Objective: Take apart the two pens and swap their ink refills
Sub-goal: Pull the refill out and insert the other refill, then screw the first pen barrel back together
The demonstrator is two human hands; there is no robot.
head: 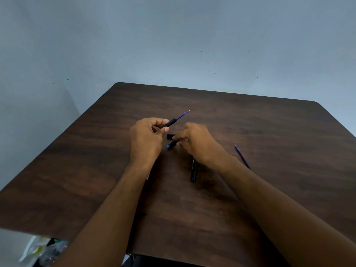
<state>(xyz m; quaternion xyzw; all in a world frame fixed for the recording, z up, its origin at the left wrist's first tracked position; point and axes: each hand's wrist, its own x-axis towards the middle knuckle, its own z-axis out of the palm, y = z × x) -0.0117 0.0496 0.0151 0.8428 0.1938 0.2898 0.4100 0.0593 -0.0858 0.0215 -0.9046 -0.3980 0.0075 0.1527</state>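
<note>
My left hand (pixel 146 137) grips a black pen barrel (pixel 170 122) raised over the table, with a blue refill (pixel 183 114) sticking out of its far end. My right hand (pixel 195 143) is low over the table, its fingertips closed on a short black-and-blue pen piece (pixel 171 145). A small black part (pixel 170 136) lies just beyond those fingertips. A second black barrel (pixel 193 171) lies on the table, partly hidden under my right wrist. A loose blue refill (pixel 242 156) lies to the right of my right forearm.
The dark wooden table (pixel 269 189) stands against a pale blue wall. Clear plastic bags (pixel 41 249) lie on the floor past the table's near-left corner. The table's rounded far corners sit close to the wall.
</note>
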